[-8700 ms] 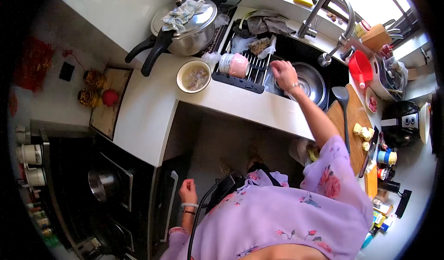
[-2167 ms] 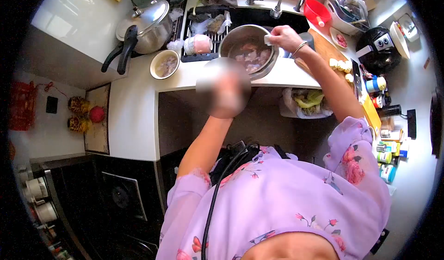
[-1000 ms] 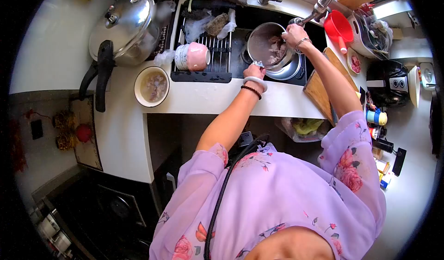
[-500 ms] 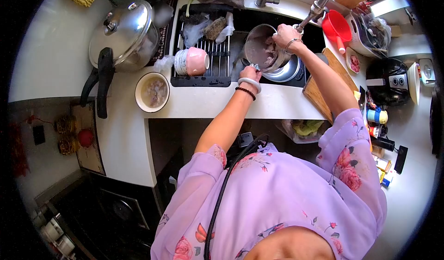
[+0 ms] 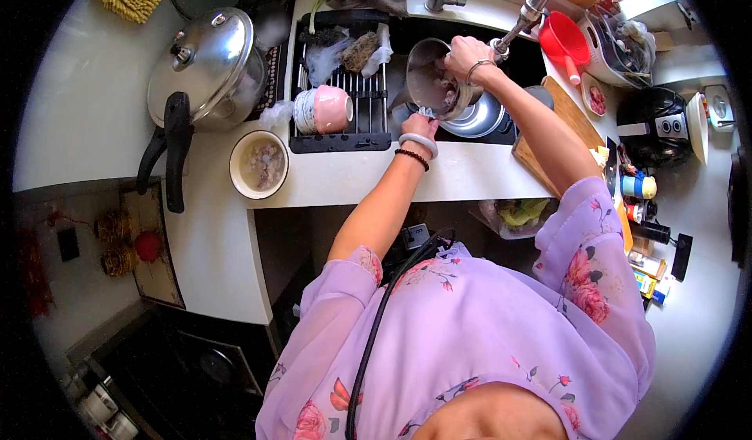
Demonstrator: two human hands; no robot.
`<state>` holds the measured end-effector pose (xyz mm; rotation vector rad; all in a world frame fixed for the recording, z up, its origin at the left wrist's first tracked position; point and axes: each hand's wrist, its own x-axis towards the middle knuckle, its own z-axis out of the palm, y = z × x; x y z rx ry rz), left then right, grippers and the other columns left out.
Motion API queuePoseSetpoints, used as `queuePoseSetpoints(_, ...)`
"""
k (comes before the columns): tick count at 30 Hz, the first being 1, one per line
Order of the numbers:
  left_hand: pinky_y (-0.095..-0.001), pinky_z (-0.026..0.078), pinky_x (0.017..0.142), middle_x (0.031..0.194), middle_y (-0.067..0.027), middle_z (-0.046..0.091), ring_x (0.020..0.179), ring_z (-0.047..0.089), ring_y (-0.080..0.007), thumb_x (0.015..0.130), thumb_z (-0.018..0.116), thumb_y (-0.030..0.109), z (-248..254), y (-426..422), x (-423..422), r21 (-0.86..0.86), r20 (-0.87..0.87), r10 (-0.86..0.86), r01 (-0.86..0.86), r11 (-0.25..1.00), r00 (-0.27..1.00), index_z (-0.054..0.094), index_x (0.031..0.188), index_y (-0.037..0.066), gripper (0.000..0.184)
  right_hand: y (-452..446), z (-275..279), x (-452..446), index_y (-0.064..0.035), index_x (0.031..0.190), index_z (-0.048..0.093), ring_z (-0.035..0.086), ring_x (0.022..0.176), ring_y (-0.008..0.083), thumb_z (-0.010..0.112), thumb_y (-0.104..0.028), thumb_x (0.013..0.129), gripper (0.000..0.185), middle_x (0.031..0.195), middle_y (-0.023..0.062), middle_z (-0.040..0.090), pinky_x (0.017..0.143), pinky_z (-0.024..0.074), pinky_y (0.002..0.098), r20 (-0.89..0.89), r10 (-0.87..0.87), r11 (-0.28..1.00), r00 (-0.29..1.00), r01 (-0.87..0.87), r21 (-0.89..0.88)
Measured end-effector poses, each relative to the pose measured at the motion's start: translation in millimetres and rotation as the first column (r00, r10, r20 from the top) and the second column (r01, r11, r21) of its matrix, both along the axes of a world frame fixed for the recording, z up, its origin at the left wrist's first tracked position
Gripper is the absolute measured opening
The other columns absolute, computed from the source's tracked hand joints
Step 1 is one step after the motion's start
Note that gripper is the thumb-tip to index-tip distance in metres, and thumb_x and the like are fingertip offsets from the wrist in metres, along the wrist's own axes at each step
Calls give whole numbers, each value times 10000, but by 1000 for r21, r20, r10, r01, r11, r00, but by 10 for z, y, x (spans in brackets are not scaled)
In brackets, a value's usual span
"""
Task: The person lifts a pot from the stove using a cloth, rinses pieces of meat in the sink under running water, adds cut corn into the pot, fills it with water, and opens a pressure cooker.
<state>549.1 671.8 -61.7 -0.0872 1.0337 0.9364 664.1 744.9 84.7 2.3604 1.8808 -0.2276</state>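
Silvery pot [image 5: 427, 68] leans, meat [image 5: 449, 97] inside, rim pinched by left hand [image 5: 421, 125] and right hand [image 5: 468, 58].

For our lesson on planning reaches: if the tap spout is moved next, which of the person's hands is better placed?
Probably the right hand: it holds the pot close beside the tap spout. The left hand is at the pot's near side, farther away. Both look occupied, though.

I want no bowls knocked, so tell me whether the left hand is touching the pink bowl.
Apart: the head view shows a bare stretch of drying rack between the left hand and the pink bowl.
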Motion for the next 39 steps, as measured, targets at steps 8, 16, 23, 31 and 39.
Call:
queuePoseSetpoints(8,-297,508,721,944,-125,579,829,587,-225,823,519,-7,-64,8,97,25,-111,-28,31,999,993,584,951,-47,149,109,66,-120,-9,852,701,664,841,370,564,-211,727,275,883,219,672,726,536,435,32,55,998,998,-56,20)
queuePoseSetpoints(16,-334,536,730,946,-180,561,874,568,-254,838,502,-57,-285,-13,178,203,-343,-88,165,965,935,593,868,-122,115,206,98,-266,-52,912,709,664,900,331,543,-204,766,268,947,183,679,747,532,415,91,132,991,987,-131,-20)
queuePoseSetpoints(23,-292,527,750,1033,-145,542,910,562,-233,859,461,-11,45,30,81,-59,61,75,-71,996,995,546,1020,-66,190,286,51,-376,-31,879,702,660,876,349,553,-192,729,266,914,204,673,731,531,421,87,183,982,979,-187,39)
queuePoseSetpoints(31,-351,501,714,922,-152,567,816,555,-253,866,451,-4,65,90,80,-88,73,105,-99,991,992,539,937,-14,114,350,89,-537,-79,942,718,672,914,298,546,-194,802,250,978,144,689,730,536,392,154,204,979,967,-197,-59)
queuePoseSetpoints(39,-305,504,694,954,-110,571,840,550,-207,862,497,28,-105,149,81,-51,163,75,-67,996,984,570,948,12,114,356,79,-633,-53,869,714,668,871,329,555,-195,750,244,909,179,684,717,534,405,128,224,974,966,-227,3)
